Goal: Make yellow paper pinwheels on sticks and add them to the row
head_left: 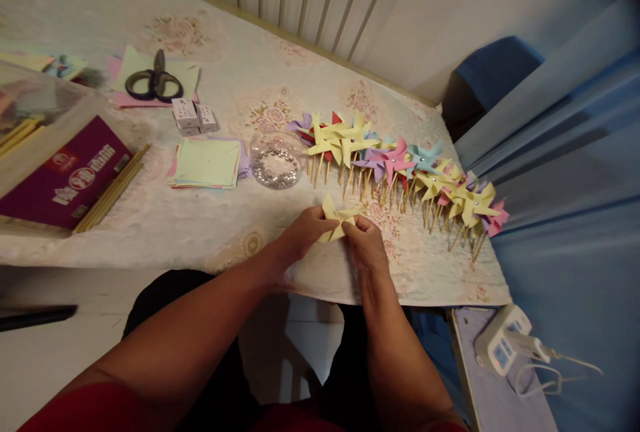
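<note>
Near the table's front edge, my left hand and my right hand pinch a yellow paper pinwheel between them, with its corners folded toward the middle. Both thumbs press close to its centre. Just beyond my hands lie many finished paper pinwheels on wooden sticks, in yellow, pink, purple, blue and red. A clear round dish of small shiny metal pieces sits to the left of them. Beside that dish is a stack of coloured paper squares, a pale yellow-green one on top.
Black-handled scissors lie on more coloured paper at the back left, near small white boxes. A clear plastic bin stands at the left, with wooden sticks beside it. A power strip with a cable rests at the lower right.
</note>
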A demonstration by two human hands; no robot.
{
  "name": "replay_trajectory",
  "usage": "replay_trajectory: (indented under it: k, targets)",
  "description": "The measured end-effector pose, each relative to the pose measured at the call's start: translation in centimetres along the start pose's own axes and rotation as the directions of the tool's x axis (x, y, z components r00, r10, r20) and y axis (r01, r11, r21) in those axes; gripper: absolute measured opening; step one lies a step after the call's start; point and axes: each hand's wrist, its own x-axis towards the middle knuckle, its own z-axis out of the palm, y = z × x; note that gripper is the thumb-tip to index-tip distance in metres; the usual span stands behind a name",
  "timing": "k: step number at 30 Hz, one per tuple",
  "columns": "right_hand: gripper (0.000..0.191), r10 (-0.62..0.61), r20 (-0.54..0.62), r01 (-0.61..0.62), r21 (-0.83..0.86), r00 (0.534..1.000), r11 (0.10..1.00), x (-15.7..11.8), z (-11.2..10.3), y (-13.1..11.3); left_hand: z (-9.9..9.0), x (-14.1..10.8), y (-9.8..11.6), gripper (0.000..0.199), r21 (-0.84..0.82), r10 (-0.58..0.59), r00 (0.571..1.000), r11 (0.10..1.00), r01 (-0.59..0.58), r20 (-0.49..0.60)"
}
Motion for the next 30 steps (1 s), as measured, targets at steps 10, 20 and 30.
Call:
replay_trajectory:
  k: [10, 20, 30]
  targets:
    - [0.018, 0.026, -0.02, -0.025, 0.013, 0.999, 1.0, -0.2, 0.4, -0.4, 0.0, 0.0, -0.2, 0.019, 0.008, 0.011, 1.0, 1.0, -0.012, 0.006]
    - [0.021, 0.0, -0.032, 0.001, 0.024, 0.999, 1.0, -0.5, 0.8, -0.3, -0.1, 0.0, -0.2, 0.022, 0.005, 0.025, 1.0, 1.0, -0.025, -0.004]
    - [0.027, -0.162, -0.355, 0.211, 0.102, 0.921, 0.972, -0.9, 0.5, -1.4, -0.4, -0.2, 0.4, 0.016, -0.064, 0.023, 0.998, 0.998, -0.026, -0.056]
